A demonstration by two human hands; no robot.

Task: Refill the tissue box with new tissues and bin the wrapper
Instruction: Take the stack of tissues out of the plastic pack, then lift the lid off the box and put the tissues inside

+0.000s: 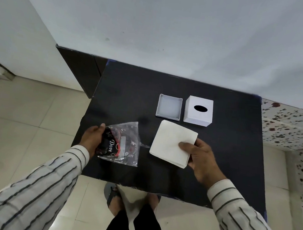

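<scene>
Both hands are full: the right hand (201,158) pinches the tissue stack (171,145) above the bench (227,151), the left hand (93,138) grips the emptied wrapper (123,143). Best keep the stack square and lower it flat into the open tray (169,107) beside the box cover (198,110).

A black square table (217,159) stands on a pale tiled floor (13,137), its far edge against the wall. Near the far right corner sit a white box cover (198,111) with an oval slot and, just left of it, an open shallow tray (169,107)
</scene>
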